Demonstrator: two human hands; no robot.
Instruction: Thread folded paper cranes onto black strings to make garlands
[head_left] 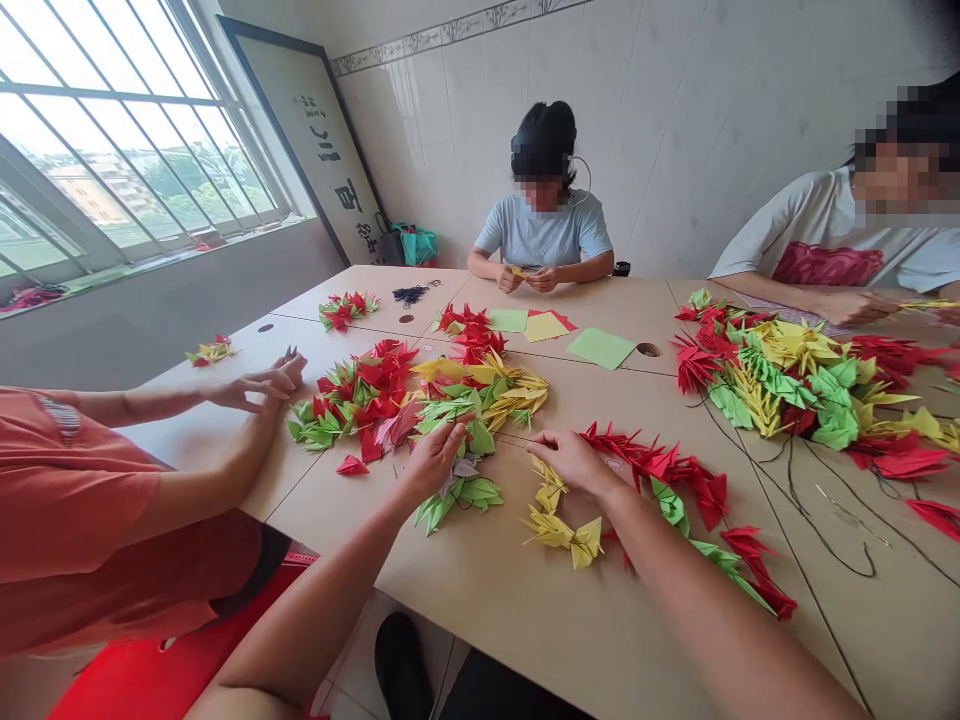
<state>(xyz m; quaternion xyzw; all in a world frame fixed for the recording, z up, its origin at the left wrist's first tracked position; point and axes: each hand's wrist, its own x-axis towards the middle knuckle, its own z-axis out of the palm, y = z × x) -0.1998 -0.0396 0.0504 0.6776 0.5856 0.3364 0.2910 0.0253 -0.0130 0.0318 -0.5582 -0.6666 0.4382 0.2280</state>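
My left hand point(435, 458) is closed at the edge of a garland of folded paper pieces point(514, 395), yellow and green above the fingers. Below the hand hang a lilac piece and several green pieces point(469, 497). My right hand point(574, 460) is closed in a pinch, its fingertips on a thin dark thread point(514, 438) that stretches across the gap from the left hand. Under the right hand lies a strand of yellow folded pieces point(562, 530). Beyond it curves a strand of red pieces point(660, 460), with green ones point(671, 507) partly behind my forearm.
A large heap of garlands point(795, 370) lies right, with black cords point(787, 480) before it. Paper sheets point(600, 347) lie near a table hole point(648, 350). One person point(544, 235) sits opposite, another point(840, 240) right; a third person's hands point(266, 385) rest at left.
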